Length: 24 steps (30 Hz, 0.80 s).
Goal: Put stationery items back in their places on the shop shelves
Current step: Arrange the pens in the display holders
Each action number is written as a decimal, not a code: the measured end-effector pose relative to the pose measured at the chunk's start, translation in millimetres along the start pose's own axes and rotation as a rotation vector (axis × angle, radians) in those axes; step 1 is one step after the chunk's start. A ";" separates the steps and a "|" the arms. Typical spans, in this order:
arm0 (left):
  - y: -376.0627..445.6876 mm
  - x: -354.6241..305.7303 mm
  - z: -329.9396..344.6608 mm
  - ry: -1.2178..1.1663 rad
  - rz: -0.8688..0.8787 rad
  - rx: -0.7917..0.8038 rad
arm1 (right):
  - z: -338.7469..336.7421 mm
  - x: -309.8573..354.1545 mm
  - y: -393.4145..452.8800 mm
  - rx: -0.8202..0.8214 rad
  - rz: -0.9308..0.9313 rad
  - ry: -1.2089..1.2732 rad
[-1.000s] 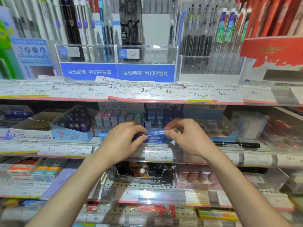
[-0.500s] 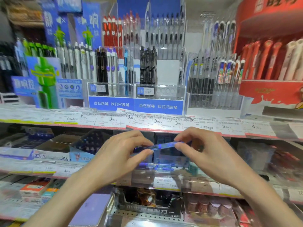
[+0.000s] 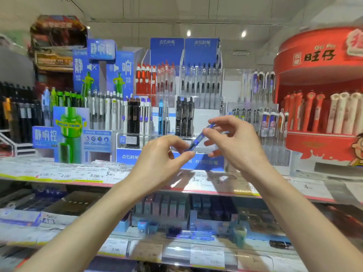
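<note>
- The upper shelf [image 3: 59, 178] carries a row of price tags [image 3: 94, 174] along its front edge.
- On it, the blue pen display [image 3: 129, 156] stands mid-shelf.
- Left of that display, a green-and-blue stand [image 3: 68, 134].
- Right of it, a red display [image 3: 318, 146] of pens.
- Below it, the lower shelf [image 3: 196, 250] holds small boxes [image 3: 163, 209].

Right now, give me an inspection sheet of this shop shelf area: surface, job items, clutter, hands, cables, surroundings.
Surface: top shelf edge lined with price labels; more shelves below.
Job's things: blue pen, tilted, held in front of the blue pen display.
Clutter: boxes of small stationery on the lower shelf, blurred.
Hands: left hand pinches the pen's lower end; right hand pinches its upper end.
Cables: nothing seen.
Surroundings: red pen stand at right, green and blue display at left, ceiling lights above.
</note>
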<state>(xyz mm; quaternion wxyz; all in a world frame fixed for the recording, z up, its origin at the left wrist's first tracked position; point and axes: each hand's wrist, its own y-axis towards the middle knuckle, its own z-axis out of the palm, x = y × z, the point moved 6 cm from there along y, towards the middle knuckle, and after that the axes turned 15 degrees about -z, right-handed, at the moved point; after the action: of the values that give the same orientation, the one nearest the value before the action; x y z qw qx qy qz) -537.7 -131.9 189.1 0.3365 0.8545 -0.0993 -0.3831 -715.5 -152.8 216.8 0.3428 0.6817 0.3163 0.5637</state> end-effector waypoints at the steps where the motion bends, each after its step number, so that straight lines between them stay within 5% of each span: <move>1: 4.7 -2.2 0.2 -0.014 -0.003 -0.012 | 2.6 -0.5 5.8 -0.023 0.018 0.039; 15: 29.5 16.1 14.9 0.320 0.255 -0.199 | -5.0 22.4 78.9 -0.127 -0.154 -0.101; 24: 33.3 19.6 15.6 0.293 0.285 -0.211 | 3.8 16.5 97.4 -0.159 -0.192 -0.185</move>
<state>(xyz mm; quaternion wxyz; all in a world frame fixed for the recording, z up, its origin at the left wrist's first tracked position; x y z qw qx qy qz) -532.5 -173.2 191.8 0.4853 0.8384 -0.1284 -0.2121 -704.7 -194.8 305.7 0.4758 0.6678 0.3015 0.4865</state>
